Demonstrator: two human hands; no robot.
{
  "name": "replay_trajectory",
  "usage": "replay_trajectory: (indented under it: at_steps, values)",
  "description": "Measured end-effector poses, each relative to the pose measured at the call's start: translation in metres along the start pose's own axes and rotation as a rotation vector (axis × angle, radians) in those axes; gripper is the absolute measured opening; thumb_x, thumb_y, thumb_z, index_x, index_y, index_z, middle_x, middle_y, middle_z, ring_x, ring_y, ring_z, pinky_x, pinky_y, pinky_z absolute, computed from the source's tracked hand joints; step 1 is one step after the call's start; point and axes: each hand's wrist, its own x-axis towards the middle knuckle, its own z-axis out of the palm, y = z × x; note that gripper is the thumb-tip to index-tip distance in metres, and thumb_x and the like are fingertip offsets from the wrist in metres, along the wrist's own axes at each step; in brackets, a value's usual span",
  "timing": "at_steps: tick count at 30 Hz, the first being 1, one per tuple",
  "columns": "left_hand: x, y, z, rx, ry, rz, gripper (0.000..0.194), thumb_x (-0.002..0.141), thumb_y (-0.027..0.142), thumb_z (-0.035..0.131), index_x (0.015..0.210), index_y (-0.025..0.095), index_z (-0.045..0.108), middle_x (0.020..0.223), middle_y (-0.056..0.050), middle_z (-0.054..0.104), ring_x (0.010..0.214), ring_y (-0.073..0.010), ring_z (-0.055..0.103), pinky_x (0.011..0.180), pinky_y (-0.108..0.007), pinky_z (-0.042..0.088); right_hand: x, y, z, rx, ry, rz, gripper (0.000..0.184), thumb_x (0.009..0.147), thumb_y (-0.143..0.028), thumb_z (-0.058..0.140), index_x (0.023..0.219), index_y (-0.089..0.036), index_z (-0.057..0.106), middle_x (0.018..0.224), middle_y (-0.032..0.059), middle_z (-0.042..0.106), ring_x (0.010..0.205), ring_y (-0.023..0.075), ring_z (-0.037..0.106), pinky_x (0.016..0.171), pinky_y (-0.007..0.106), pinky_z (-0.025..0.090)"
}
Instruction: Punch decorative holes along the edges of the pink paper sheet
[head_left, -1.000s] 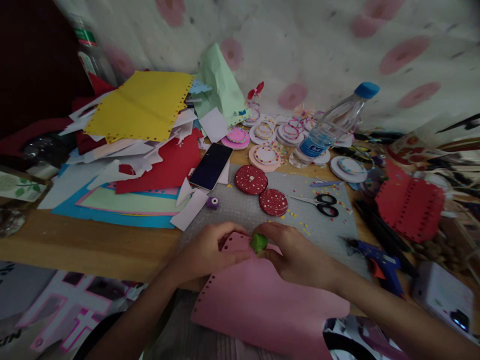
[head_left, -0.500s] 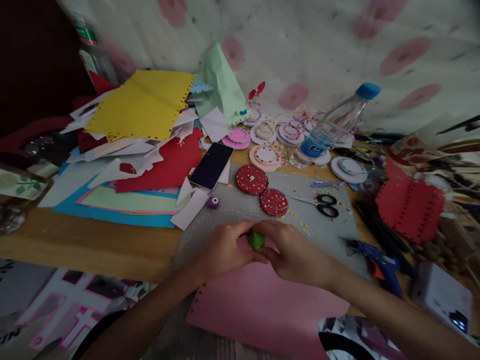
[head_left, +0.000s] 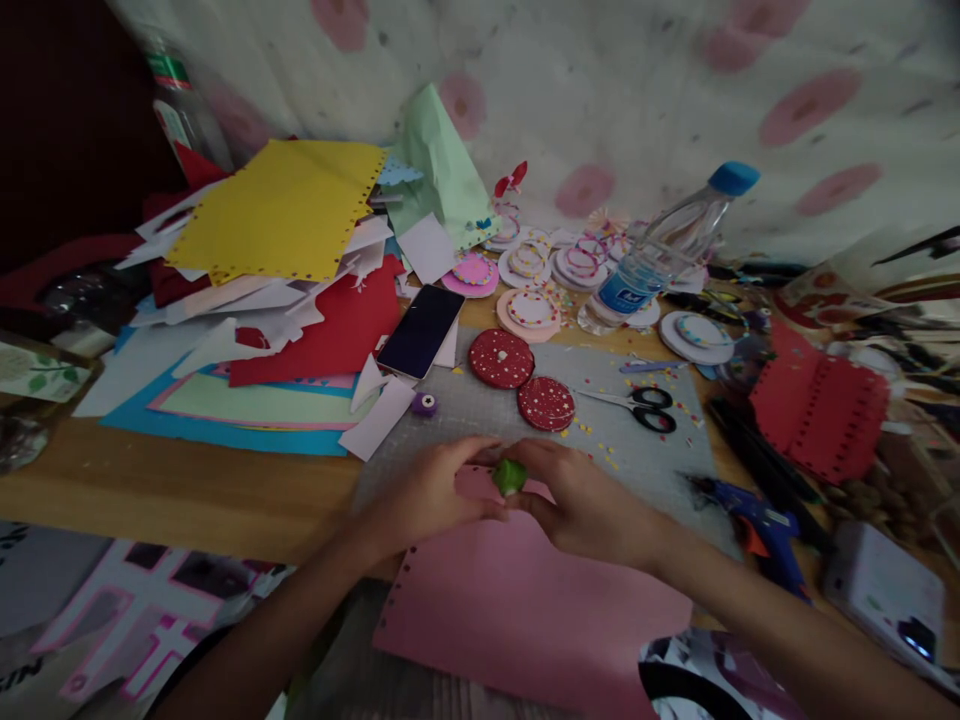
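My right hand (head_left: 592,500) is closed around a small green craft punch (head_left: 511,477), its thumb below and its fingers above. The punch is at the far edge of a pink sheet (head_left: 517,600), with part of it hidden by my fingers. To its left, my left hand (head_left: 424,500) is curved with thumb and fingers apart. Its fingertips are close to the punch, and pink paper shows in the gap. A row of small holes runs along the sheet's left edge. The sheet covers the near part of a grey cutting mat (head_left: 480,435).
Beyond the hands lie two red speckled discs (head_left: 502,358), scissors (head_left: 651,408), a purple craft punch (head_left: 425,403) and a phone (head_left: 421,332). Piled papers (head_left: 285,210) stand left. A water bottle (head_left: 626,285) rises behind. A blue glue gun (head_left: 757,515) lies right.
My left hand has shifted left and its thumb has drawn back from the fingers of my right hand. The green craft punch has moved slightly left, still in my right hand.
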Motion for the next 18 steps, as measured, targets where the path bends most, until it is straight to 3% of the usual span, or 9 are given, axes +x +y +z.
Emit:
replay_trajectory:
  at_steps: [5,11,18]
  values:
    - [-0.008,0.005,-0.016,0.127,0.022,-0.035,0.032,0.075,0.009,0.059,0.102,0.02,0.071,0.102,-0.002,0.074,0.093,-0.0197,0.068,0.082,-0.028,0.05,-0.004,0.002,-0.009,-0.02,-0.031,0.02,0.012,0.084,-0.017,0.06,0.096,-0.015,0.06,0.094,0.01,0.065,0.087,0.0227,0.06,0.077,0.034,0.045]
    - [-0.01,0.003,-0.017,0.118,0.064,0.036,0.026,0.077,0.01,0.059,0.096,0.022,0.071,0.095,0.001,0.074,0.09,-0.0171,0.067,0.078,-0.024,0.049,-0.006,0.005,-0.008,-0.033,-0.021,0.034,0.015,0.084,-0.017,0.059,0.099,-0.015,0.061,0.095,0.0111,0.064,0.091,0.0233,0.059,0.081,0.034,0.044]
    - [-0.011,0.003,-0.02,0.093,0.057,-0.013,0.027,0.075,0.009,0.058,0.096,0.021,0.071,0.092,0.002,0.073,0.086,-0.0154,0.067,0.072,-0.023,0.049,-0.005,-0.002,-0.007,-0.038,0.01,0.059,0.009,0.082,-0.01,0.056,0.087,-0.015,0.061,0.087,0.0089,0.063,0.086,0.022,0.057,0.078,0.033,0.043]
